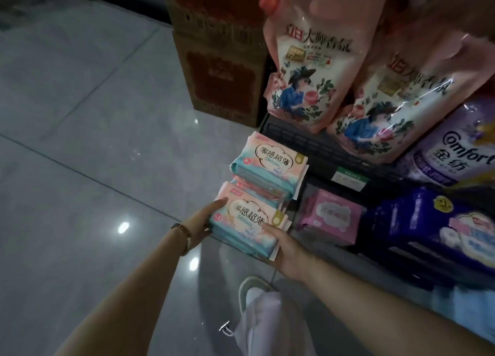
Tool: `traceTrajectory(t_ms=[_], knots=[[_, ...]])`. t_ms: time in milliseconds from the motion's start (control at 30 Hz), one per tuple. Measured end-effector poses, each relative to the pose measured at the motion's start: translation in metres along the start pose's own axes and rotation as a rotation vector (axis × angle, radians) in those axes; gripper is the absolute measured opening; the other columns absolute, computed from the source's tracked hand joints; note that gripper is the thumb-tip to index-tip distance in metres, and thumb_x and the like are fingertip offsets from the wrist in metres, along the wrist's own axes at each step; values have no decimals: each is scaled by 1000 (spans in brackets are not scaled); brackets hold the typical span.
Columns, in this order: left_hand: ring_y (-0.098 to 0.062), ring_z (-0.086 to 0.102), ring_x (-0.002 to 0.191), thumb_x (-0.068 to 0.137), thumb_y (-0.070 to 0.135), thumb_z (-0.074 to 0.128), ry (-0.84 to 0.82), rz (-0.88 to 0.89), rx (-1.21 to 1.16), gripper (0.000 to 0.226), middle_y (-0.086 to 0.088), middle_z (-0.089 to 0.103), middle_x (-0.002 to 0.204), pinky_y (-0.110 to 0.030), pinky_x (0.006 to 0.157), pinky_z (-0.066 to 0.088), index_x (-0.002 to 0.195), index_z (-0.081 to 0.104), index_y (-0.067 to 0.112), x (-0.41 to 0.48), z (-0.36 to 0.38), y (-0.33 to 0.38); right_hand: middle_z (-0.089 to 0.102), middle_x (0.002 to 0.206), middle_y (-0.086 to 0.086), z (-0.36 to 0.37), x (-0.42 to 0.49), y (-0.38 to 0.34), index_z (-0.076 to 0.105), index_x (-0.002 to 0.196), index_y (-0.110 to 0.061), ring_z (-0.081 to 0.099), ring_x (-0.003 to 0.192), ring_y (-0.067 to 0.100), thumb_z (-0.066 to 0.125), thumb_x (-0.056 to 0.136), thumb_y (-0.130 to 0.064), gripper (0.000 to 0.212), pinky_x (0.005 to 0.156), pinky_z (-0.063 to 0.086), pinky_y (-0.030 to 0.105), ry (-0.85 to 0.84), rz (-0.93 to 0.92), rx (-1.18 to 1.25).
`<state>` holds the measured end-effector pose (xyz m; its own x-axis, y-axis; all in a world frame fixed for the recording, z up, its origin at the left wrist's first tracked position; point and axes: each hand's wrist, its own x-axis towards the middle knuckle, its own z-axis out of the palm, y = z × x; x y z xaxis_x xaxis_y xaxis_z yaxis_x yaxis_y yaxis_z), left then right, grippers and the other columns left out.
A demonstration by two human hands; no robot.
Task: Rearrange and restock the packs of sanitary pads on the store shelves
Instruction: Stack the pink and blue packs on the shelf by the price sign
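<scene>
Pad pack (247,217) between left hand (199,225) and right hand (288,248)

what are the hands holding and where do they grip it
A pad pack, clamped between both hands: left hand on its left end, right hand on its right end.

Dim interior: glossy grey tiled floor (93,141) reflecting ceiling lights; stacked cardboard boxes (217,58) at far centre; dark shelf (316,146) at right.
</scene>
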<state>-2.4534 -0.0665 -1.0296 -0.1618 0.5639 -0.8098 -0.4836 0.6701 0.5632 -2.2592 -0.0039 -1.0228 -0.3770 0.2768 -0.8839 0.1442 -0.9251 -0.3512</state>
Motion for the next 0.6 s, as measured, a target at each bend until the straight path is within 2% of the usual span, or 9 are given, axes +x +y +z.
traceTrajectory(t_ms=[67, 167, 233, 267, 367, 400, 500, 567, 600], knots=[[-17, 65, 76, 84, 45, 61, -18, 14, -19, 40, -6, 73, 90, -31, 87, 48, 106, 65, 11, 12, 4, -3, 74, 82, 1, -2, 7, 1, 67, 93, -17, 68, 63, 10, 58, 92, -24, 12, 50, 51, 22, 20, 11, -17], [-14, 68, 65, 92, 37, 53, -32, 8, -51, 29, -5, 74, 81, -27, 73, 55, 97, 65, 12, 23, 10, -8, 72, 97, 2, -9, 18, 2, 66, 102, -19, 66, 78, 13, 59, 92, -26, 13, 64, 54, 26, 50, 23, -69], [-15, 68, 66, 91, 37, 55, -18, -11, -31, 28, -5, 73, 79, -27, 71, 56, 98, 65, 11, 22, 10, -12, 70, 99, 1, -13, 23, 4, 64, 104, -20, 65, 81, 13, 58, 94, -24, 13, 70, 54, 26, 47, 31, -102], [-14, 68, 67, 90, 37, 57, -4, -25, -21, 29, -4, 73, 79, -27, 70, 57, 101, 65, 11, 21, 9, -14, 69, 101, 1, -14, 24, 5, 63, 104, -21, 63, 82, 12, 57, 94, -23, 12, 72, 53, 26, 51, 32, -115], [-9, 68, 58, 90, 33, 59, 116, -8, -7, 27, -6, 71, 81, -19, 51, 53, 102, 63, 8, 16, 4, -19, 67, 99, -3, -12, 26, 8, 60, 98, -22, 61, 84, 11, 58, 94, -20, 5, 70, 51, 25, 68, 12, -180], [-10, 68, 60, 90, 34, 60, 156, 13, -2, 29, -9, 70, 86, -19, 51, 53, 103, 63, 8, 15, 2, -19, 67, 102, -2, -12, 25, 9, 59, 102, -22, 61, 87, 12, 58, 94, -20, 8, 71, 50, 25, 73, 0, -209], [-20, 64, 89, 87, 43, 61, 205, 38, 120, 36, -10, 68, 104, -30, 77, 48, 110, 64, 15, 6, 5, -16, 61, 122, 2, -13, 21, 12, 48, 125, -20, 57, 101, 18, 57, 95, -22, 31, 76, 45, 28, 109, -26, -331], [-16, 60, 94, 89, 40, 59, 218, 97, 228, 38, -6, 63, 114, -27, 78, 44, 119, 59, 18, -5, 10, -10, 54, 130, 1, -17, 11, 10, 39, 135, -15, 55, 115, 23, 57, 95, -23, 45, 85, 44, 29, 147, -89, -489], [-19, 58, 103, 89, 39, 60, 242, 123, 283, 46, -7, 57, 127, -29, 84, 46, 129, 53, 17, -10, 12, -7, 49, 135, -1, -19, 2, 5, 35, 139, -15, 50, 124, 23, 58, 95, -25, 51, 91, 42, 28, 157, -126, -578]])
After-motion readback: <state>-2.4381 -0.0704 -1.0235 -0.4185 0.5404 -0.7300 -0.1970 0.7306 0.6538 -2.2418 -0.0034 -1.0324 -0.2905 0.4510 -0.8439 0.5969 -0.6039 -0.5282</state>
